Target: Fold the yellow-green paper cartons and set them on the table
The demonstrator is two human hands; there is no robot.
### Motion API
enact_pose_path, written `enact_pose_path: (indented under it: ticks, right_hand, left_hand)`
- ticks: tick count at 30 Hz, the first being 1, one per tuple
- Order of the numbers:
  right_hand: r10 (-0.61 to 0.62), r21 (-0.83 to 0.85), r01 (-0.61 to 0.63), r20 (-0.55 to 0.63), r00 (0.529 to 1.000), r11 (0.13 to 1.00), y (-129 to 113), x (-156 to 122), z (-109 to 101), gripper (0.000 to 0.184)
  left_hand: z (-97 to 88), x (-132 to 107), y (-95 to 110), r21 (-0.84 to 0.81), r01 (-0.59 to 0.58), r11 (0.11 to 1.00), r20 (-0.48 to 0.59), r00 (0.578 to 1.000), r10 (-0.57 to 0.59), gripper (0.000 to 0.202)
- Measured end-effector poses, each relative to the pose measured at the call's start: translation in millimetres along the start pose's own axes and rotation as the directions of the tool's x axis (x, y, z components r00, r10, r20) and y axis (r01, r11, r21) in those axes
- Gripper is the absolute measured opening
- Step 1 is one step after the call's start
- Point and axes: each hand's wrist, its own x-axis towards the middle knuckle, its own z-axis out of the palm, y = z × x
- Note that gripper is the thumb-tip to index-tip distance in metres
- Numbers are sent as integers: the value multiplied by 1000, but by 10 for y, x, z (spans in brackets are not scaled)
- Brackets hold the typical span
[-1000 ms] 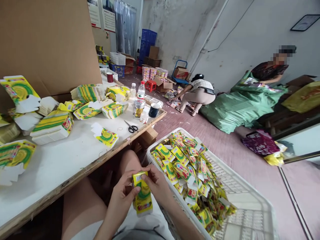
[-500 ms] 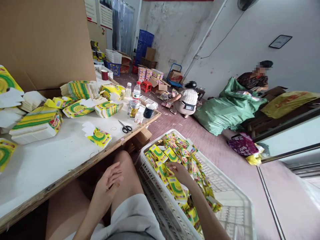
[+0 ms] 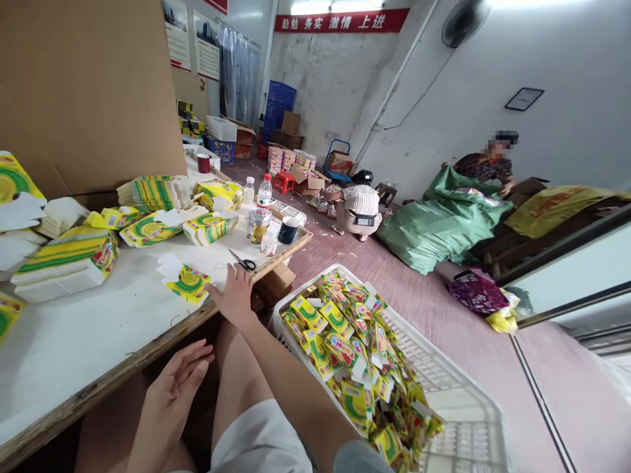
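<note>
My right hand [image 3: 233, 293] reaches over the table's front edge, fingers apart, with nothing in it. Just left of its fingertips lies a flattened yellow-green carton [image 3: 188, 282] with white flaps. Black-handled scissors [image 3: 244, 261] rest right behind the fingers. Over my lap hovers my left hand [image 3: 178, 378], its fingers loosely stretched and holding nothing. To my right, a white plastic crate [image 3: 463, 387] holds a heap of small yellow-green cartons [image 3: 340, 348]. Stacks of flat cartons [image 3: 73, 256] stand on the white table [image 3: 123, 328].
A glass jar [image 3: 257, 226], a water bottle [image 3: 265, 192] and a dark mug [image 3: 288, 230] stand near the table's far corner. One person [image 3: 361, 203] squats on the floor; another [image 3: 486, 164] is behind a big green sack [image 3: 428, 220]. A cardboard sheet [image 3: 93, 85] rises at left.
My right hand has moved left from the crate to the table edge beside the flat carton. My left hand has shifted left and down over my lap. The view has tilted upward.
</note>
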Motion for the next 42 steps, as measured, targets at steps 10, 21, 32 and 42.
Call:
enact_pose_path:
  ticks: [10, 21, 32, 42]
  right_hand:
    - [38, -43, -32, 147, 988, 999, -18, 191, 271, 34]
    - [156, 503, -232, 189, 969, 833, 194, 39, -30, 30]
    - [50, 822, -453, 466, 884, 345, 156, -1190, -213, 36]
    - [29, 811, -284, 314, 949, 512, 49, -1310, -270, 31]
  left_hand:
    - [-152, 25, 21, -43, 6, 999, -88, 996, -9, 52]
    - [-189, 103, -40, -102, -15, 995, -152, 988, -1, 46]
    - [-35, 258, 283, -514, 70, 855, 103, 995, -19, 58]
    - [45, 59, 281, -472, 105, 875, 78, 994, -77, 50]
